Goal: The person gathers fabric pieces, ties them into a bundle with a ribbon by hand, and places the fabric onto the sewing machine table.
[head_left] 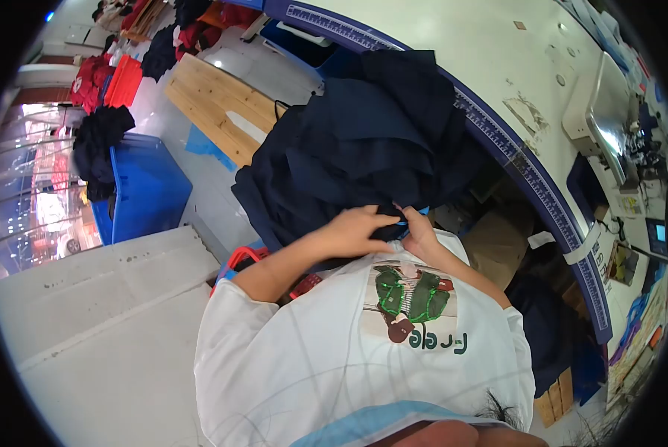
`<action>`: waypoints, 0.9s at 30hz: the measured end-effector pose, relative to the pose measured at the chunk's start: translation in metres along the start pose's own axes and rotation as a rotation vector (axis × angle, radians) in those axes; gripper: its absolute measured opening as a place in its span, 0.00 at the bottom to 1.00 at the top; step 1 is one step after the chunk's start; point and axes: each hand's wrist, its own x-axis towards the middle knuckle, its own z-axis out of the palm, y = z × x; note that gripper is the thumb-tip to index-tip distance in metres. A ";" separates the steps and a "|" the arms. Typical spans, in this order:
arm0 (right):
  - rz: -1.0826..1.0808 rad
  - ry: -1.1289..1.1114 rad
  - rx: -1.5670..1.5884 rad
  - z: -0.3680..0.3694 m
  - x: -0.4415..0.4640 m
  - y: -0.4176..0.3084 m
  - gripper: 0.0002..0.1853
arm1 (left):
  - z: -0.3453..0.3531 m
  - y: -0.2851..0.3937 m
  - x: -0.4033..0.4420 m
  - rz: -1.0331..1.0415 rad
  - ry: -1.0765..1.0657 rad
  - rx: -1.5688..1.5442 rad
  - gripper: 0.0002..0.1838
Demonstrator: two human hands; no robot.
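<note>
A large bundle of dark navy cloth (pixel 349 141), perhaps garments, is heaped in front of my body and against the table edge. My left hand (pixel 356 232) reaches over the near side of the heap, thumb and index finger apart, touching the fabric. Close beside it, my right hand (pixel 421 235) has its fingers closed on the near edge of the navy cloth. A bit of bright blue shows between the two hands; what it is I cannot make out. The folds partly hide the fingertips.
A sewing machine (pixel 598 112) stands on the white table (pixel 498 45), whose edge carries a purple ruler strip (pixel 498 134). To the left are a blue bin (pixel 151 182) with dark cloth, a wooden plank (pixel 214 97) and red crates (pixel 124 80). A white ledge (pixel 103 276) is nearer.
</note>
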 end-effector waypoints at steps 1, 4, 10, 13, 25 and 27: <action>-0.064 -0.003 -0.013 -0.002 0.002 0.004 0.18 | -0.017 -0.006 0.000 0.018 0.004 -0.135 0.21; -0.217 -0.060 -0.065 -0.009 0.003 0.011 0.23 | -0.056 -0.025 0.000 -0.432 0.237 0.054 0.20; -0.582 -0.221 -0.312 -0.026 -0.045 0.022 0.33 | -0.068 -0.096 -0.004 -0.259 0.046 0.102 0.24; -0.589 -0.193 -0.512 -0.050 -0.083 0.009 0.35 | -0.094 -0.095 0.018 -0.244 -0.345 0.281 0.24; -1.036 0.362 -0.294 -0.178 -0.264 0.014 0.24 | -0.022 0.057 0.244 -0.457 -1.293 0.175 0.25; -1.208 0.734 -0.575 -0.210 -0.307 0.029 0.17 | 0.022 0.092 0.268 -0.414 -1.377 0.097 0.26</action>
